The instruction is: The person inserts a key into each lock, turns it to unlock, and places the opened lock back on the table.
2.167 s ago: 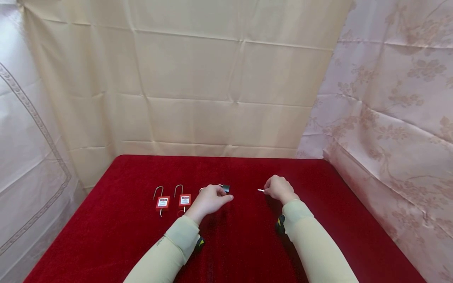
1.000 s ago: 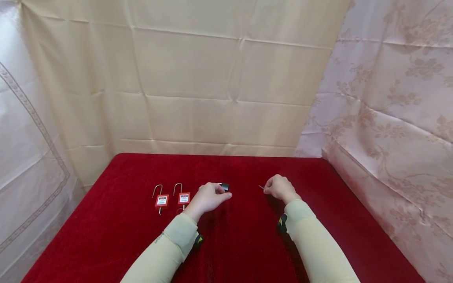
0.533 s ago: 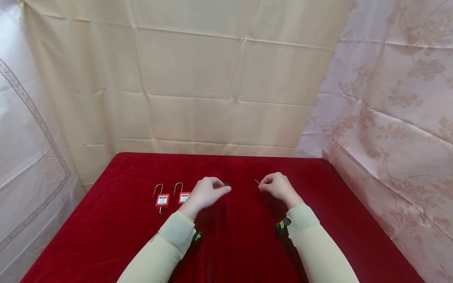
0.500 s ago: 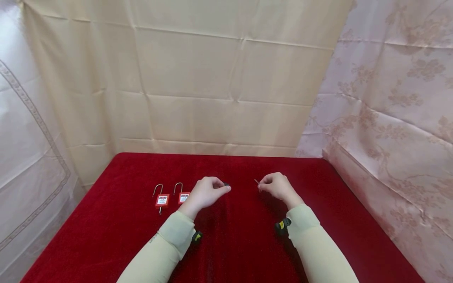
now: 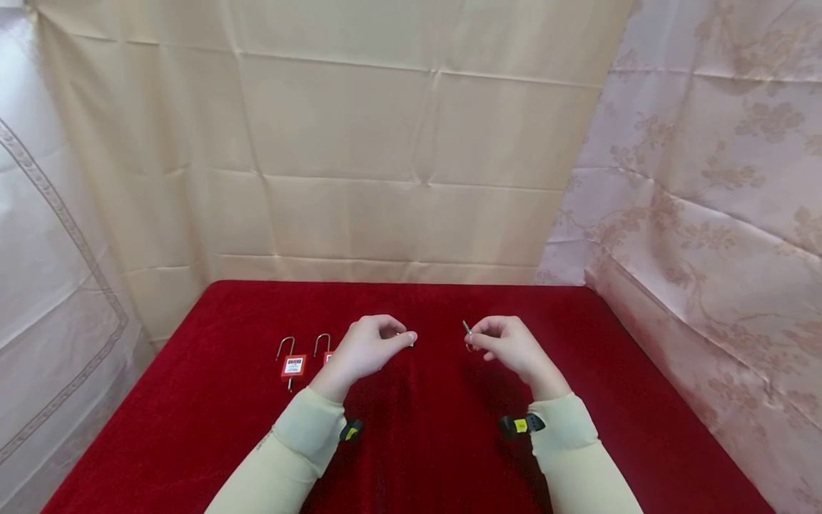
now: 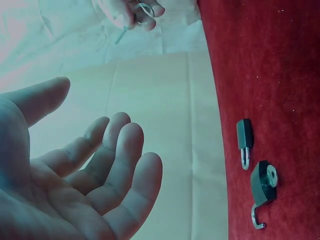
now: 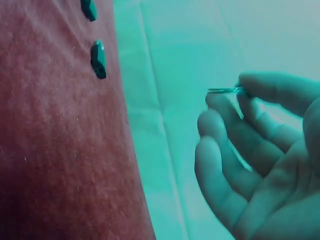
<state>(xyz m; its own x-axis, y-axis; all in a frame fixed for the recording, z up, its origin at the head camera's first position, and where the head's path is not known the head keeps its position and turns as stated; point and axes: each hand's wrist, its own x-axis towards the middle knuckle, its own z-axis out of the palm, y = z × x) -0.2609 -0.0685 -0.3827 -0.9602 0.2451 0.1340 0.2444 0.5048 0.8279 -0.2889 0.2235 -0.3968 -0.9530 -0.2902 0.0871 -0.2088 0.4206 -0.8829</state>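
My left hand [image 5: 367, 350] hovers over the middle of the table, its fingers loosely bent; in the left wrist view nothing lies between them. Beyond it there are two dark padlocks on the cloth: a slim one [image 6: 244, 134] with its shackle in, and a thicker one [image 6: 262, 186] with a hooked shackle standing out. The head view mostly hides both behind the left hand. Further right, my right hand [image 5: 511, 350] pinches a small key [image 5: 467, 327] between thumb and fingertip, and a key ring [image 6: 146, 9] hangs by the fingers.
Two red padlocks with white labels lie at the left, shackles raised: one in full sight [image 5: 294, 366], the other [image 5: 328, 356] partly behind the left hand. Red cloth [image 5: 443, 442] covers the table. A beige curtain [image 5: 347, 143] hangs behind it.
The key in my right hand has turned from pointing left to pointing up. My left hand has shifted slightly up and left, covering more of the second red padlock and the dark padlock.
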